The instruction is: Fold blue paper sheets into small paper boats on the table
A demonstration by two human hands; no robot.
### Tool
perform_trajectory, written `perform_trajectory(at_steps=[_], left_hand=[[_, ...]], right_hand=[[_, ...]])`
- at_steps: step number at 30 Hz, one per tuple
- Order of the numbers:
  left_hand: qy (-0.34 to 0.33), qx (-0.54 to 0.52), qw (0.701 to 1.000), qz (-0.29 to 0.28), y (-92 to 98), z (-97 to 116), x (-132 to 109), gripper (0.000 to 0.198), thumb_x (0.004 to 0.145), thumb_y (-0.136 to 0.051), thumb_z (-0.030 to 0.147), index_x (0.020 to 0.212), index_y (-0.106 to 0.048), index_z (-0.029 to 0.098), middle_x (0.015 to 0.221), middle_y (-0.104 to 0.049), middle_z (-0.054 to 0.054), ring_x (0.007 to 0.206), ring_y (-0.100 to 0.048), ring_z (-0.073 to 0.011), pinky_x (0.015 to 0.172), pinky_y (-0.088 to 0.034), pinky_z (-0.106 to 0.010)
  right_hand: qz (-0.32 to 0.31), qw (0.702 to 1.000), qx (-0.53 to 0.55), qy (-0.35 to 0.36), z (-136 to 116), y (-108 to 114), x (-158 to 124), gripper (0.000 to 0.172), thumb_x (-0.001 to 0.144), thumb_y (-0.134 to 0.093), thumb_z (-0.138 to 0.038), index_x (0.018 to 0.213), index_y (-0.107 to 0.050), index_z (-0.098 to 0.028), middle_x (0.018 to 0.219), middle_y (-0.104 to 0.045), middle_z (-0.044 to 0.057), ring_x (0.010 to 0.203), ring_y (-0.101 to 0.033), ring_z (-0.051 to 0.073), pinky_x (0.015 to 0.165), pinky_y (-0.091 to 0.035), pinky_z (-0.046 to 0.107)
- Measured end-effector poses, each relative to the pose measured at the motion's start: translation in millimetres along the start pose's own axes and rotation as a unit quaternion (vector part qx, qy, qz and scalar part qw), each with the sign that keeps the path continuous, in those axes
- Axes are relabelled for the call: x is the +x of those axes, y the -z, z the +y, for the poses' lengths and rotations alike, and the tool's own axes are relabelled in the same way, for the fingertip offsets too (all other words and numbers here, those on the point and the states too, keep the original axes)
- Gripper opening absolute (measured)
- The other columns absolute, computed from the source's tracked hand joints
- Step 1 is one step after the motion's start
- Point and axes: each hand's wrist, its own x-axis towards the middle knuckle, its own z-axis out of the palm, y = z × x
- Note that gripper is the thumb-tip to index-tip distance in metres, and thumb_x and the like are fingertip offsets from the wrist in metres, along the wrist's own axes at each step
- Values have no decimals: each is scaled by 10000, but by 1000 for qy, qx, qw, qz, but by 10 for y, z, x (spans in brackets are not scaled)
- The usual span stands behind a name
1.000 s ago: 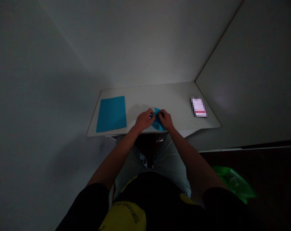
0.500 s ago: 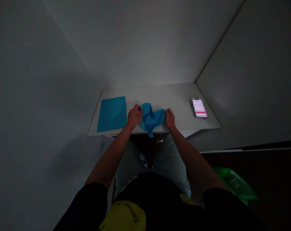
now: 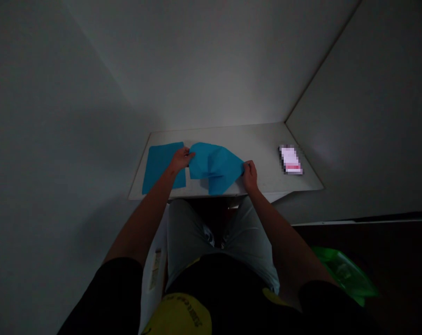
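Observation:
A thin blue cloth [image 3: 216, 163] is stretched between my hands above the white table, its lower edge folded and drooping near the front. My left hand [image 3: 181, 159] pinches its left edge. On the opposite side, my right hand [image 3: 249, 176] is closed on the cloth's right corner. Flat on the table's left part lies a blue rectangular sheet or folded cloth [image 3: 160, 168], partly covered by my left hand and wrist.
The white table [image 3: 263, 139] stands against pale walls. A phone with a lit, blurred screen [image 3: 290, 159] lies at its right end. On the dark floor at lower right is a green plastic bag [image 3: 343, 272].
My left hand has moved left, over the edge of the flat blue piece. The crumpled cloth between my hands has opened out wider and smoother. My right hand stays nearly in place.

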Motion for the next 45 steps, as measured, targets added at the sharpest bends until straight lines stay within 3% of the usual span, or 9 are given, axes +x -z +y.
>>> perform_trajectory(at_steps=[8,12,20,25,30,34,37,42,45], left_hand=[[105,71,981,-145,-315,-8,-94,465,775,-933,498,996,-688,169,984,-809,-146,945,-795,-293,754,-644,-345],[101,76,966,-225,-512,-117,-306,307,850,-853,405,1015,-730,179,977,-826,-101,972,-796,-263,769,-619,-304],[31,146,984,-102,-169,25,50,165,929,-760,289,1012,-705,157,905,-789,-106,864,-773,-228,756,-572,-286],[-31,256,966,4,-80,163,344,308,937,-757,321,1180,-690,144,1132,-770,-158,1089,-731,-294,959,-558,-384],[-157,307,919,192,-572,95,29,685,960,-718,374,1550,-470,128,1585,-529,-237,1489,-484,-375,1217,-413,-521],[-198,347,913,85,-1097,-142,-428,804,1018,-595,612,1627,-396,125,1661,-456,-247,1559,-406,-407,1280,-346,-556],[-185,351,917,37,-1270,-342,-543,885,1005,-574,686,1641,-389,99,1679,-444,-259,1577,-392,-425,1293,-342,-561],[-280,362,888,-39,-1160,-546,-408,868,1007,-579,673,1644,-428,103,1727,-404,-235,1638,-329,-401,1349,-282,-550],[-336,360,868,-69,-1079,-590,-366,847,1014,-578,650,1656,-422,120,1730,-412,-216,1651,-323,-372,1365,-263,-545]], right_hand=[[63,997,31,-4,-15,-26,-6,465,998,-418,-747,926,-428,-289,771,-474,-21,743,-517,212,693,-469,350],[89,995,36,-4,-40,-37,-2,540,973,-408,-823,938,-441,-285,763,-467,-43,735,-509,188,699,-463,330],[56,998,-5,-13,-25,192,-12,420,1001,-430,-685,892,-456,-279,709,-488,-48,689,-518,193,699,-447,341],[19,997,-77,9,-23,433,-99,317,972,-489,-548,827,-492,-266,688,-501,-44,686,-496,186,681,-396,332],[-14,986,-155,59,10,490,-208,274,897,-521,-412,682,-434,-268,662,-479,-29,667,-468,180,680,-362,336],[60,979,-173,91,-33,504,-184,218,837,-626,-370,718,-477,-264,746,-547,-4,738,-525,201,757,-435,360],[97,975,-167,108,-175,491,-95,137,883,-643,-360,855,-572,-246,881,-644,42,831,-596,228,818,-499,391],[-112,949,-217,199,-373,150,8,320,1044,-524,-377,1254,-698,-211,1250,-754,139,1156,-697,289,1061,-531,478],[-221,914,-272,205,-320,-236,56,530,1103,-422,-457,1515,-605,-178,1583,-616,166,1468,-565,310,1234,-443,513]])
